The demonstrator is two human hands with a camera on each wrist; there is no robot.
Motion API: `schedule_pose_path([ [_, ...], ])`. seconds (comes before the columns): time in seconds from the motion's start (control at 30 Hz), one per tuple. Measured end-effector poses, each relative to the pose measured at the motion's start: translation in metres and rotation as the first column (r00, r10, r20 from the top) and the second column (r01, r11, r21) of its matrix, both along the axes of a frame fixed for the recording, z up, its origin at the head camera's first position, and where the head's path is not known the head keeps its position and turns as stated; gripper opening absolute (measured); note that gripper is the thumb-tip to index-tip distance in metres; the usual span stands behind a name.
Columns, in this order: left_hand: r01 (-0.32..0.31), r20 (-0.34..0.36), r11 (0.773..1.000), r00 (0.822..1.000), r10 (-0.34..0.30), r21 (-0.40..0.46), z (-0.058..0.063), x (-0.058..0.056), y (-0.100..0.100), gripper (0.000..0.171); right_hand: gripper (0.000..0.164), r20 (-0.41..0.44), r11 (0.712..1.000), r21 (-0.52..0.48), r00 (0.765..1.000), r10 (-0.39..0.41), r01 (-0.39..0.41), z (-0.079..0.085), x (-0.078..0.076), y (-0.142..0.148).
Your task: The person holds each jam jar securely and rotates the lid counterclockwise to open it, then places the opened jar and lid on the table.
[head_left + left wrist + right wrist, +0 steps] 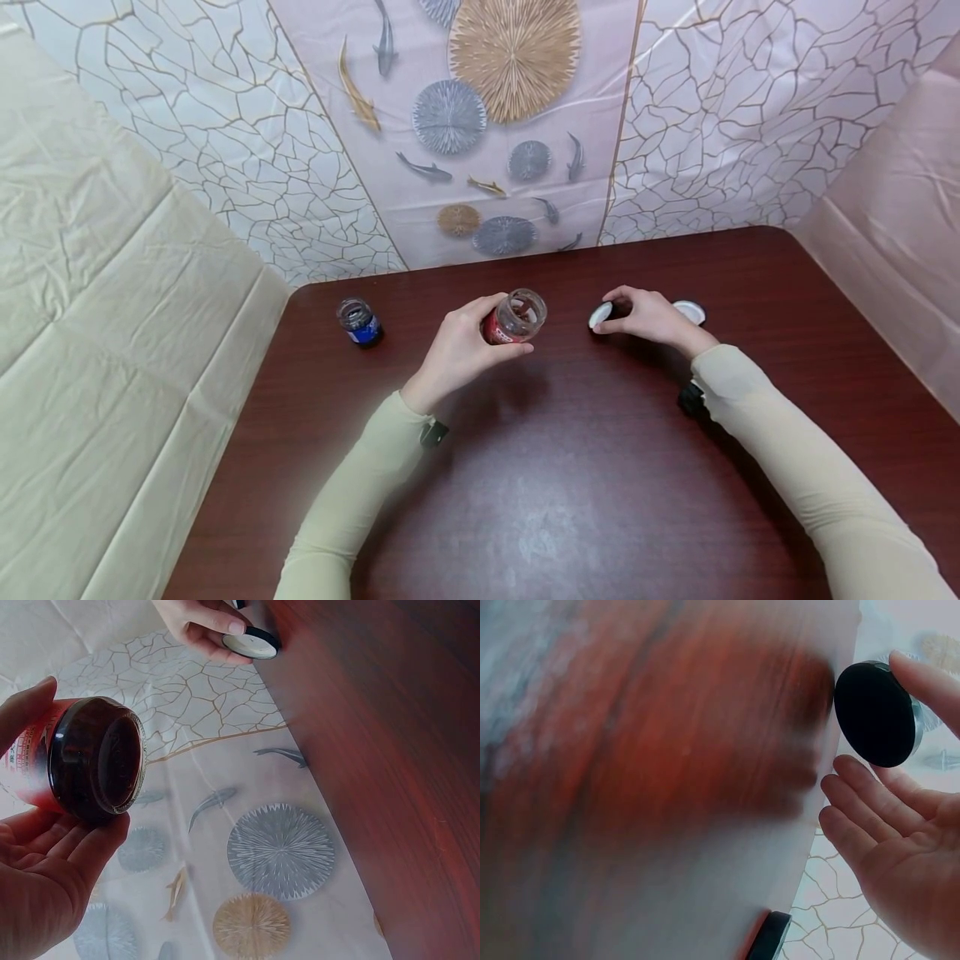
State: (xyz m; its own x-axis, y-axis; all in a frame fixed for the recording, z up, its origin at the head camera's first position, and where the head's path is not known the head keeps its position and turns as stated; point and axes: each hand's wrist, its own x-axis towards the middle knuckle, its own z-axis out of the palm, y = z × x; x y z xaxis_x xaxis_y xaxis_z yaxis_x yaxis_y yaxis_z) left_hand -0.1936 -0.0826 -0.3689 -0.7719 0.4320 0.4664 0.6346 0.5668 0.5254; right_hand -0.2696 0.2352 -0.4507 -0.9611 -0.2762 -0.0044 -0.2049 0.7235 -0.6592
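My left hand (462,346) grips a glass jar (522,315) with a red label, lidless and tilted so its mouth faces the head camera. Dark brown contents fill its base in the left wrist view, where the jar (97,761) sits between thumb and fingers. To the right, my right hand (651,318) pinches a jar lid (601,315) by its edge. The lid's white inside faces the head view, while its black top (875,714) shows in the right wrist view. Both jar and lid are held apart from each other.
An open jar with a blue label (363,323) stands at the table's far left. A second lid (689,312) lies white side up behind the right hand. The dark red table (525,483) meets a patterned cloth backdrop (300,167) at its back edge.
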Motion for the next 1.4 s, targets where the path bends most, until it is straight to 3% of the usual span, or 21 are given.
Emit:
schedule_pose_path([
  [0.43, 0.000, -0.007, 1.000, 1.000, 0.000, 0.006, 0.0008, 0.0005, 0.0005, 0.062, 0.069, 0.000, 0.999, 0.041, 1.000, -0.013, 0.013, 0.0016, 0.0015, 0.0034],
  [0.87, -0.001, -0.001, 1.000, 1.000, 0.001, 0.010, 0.0013, 0.0007, -0.0002, 0.063, 0.062, -0.016, 0.994, 0.096, 0.998, 0.054, -0.053, 0.0021, 0.0003, 0.0042],
  [1.4, -0.013, 0.007, 1.000, 1.000, 0.013, -0.003, 0.0004, 0.0008, -0.0009, 0.062, 0.052, -0.061, 0.990, 0.086, 0.992, 0.114, -0.108, -0.0003, -0.0012, 0.0040],
])
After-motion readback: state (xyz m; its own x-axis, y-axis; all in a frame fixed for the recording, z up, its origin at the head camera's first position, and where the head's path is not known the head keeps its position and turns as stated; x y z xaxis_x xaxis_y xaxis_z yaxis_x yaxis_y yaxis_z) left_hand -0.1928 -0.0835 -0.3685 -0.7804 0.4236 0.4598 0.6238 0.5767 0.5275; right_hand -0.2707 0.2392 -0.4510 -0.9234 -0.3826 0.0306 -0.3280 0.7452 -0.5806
